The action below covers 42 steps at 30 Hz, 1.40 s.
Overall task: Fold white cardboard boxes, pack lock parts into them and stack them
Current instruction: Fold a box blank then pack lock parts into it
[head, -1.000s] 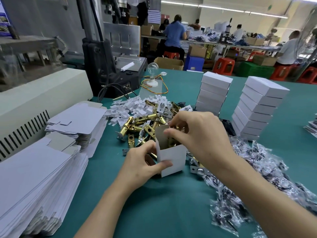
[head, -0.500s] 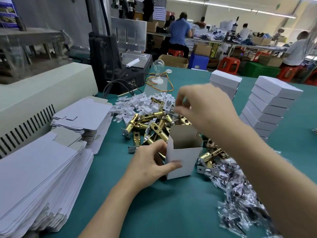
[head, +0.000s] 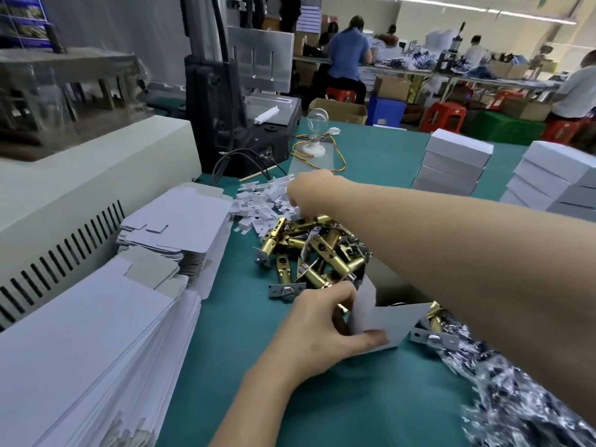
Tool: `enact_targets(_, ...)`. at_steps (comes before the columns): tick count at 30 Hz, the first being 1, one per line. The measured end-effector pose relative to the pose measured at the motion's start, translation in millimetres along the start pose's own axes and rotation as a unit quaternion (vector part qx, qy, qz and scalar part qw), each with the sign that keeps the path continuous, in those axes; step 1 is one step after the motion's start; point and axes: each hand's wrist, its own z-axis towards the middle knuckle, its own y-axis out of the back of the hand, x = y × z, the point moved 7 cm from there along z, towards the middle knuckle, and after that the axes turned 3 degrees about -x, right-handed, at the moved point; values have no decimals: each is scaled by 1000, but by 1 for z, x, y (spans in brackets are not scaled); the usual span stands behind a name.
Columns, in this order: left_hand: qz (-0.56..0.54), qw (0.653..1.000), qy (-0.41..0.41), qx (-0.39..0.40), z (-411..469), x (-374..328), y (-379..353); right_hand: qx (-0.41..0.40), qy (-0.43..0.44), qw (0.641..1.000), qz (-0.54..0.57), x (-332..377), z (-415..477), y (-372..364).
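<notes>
head view: the left hand [head: 322, 330] grips an open white cardboard box [head: 383, 324] that stands on the green table [head: 338, 411], thumb pressed on its near face and fingers curled round its left edge. the box mouth is open at the top, partly hidden under the right forearm, and something dark shows inside but i cannot tell what it is. the right hand [head: 306, 191] reaches over the box to the far pile of small white plastic pieces [head: 261, 201]; its fingers are curled down into the pile, and whether they pinch a piece cannot be told. between that pile and the box lies a heap of brass latch bolts [head: 316, 253], one touching the box's right side. crinkled clear plastic bags [head: 516, 391] spread along the right. flat white box blanks [head: 80, 343] are stacked at the left, with a smaller stack [head: 180, 221] behind them, beside a cream machine housing [head: 96, 188]. two stacks of closed white boxes [head: 451, 166] stand far right. a bare light bulb [head: 317, 124] on a white base sits beyond the pile.
</notes>
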Motion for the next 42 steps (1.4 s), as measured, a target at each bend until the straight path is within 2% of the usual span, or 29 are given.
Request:
enact_targets(9, 10, 1000, 9, -4, 2, 3, -2, -13, 3, 1000, -28, 10, 24, -14)
enact_targets(19, -1, 1000, 25, 7, 1, 3, -3, -30, -27, 999, 5, 5, 22, -20)
enact_targets(26, -13, 1000, 13, 7, 3, 3, -4, -48, -63, 993, 89, -6, 24, -23)
enact_targets(28, -19, 1000, 8, 7, 3, 3, -4, -64, -74, 985, 141, -10, 25, -16)
enact_targets(30, -30, 1000, -1, 3, 3, 3, -3, -84, -86, 962, 244, -18, 25, 1)
enact_targets(33, -44, 999, -3, -3, 3, 2, -1, -133, -99, 909, 382, -36, 17, 42)
enact_targets(35, -44, 999, -3, -7, 3, 2, 0, -199, -101, 876, 427, -52, -6, 76)
enact_targets(37, -43, 999, -3, -11, 3, 1, 2, -279, -91, 827, 479, -66, -48, 102)
enact_targets(39, -44, 999, -10, -22, 3, -2, 4, -322, -61, 780, 533, -73, -102, 109)
enact_targets(40, -44, 999, -15, -28, 3, -3, 6, -329, -44, 767, 549, -72, -129, 105)
enact_targets(42, -43, 998, -25, -33, 2, -6, 8, -334, -35, 763, 553, -68, -178, 86)
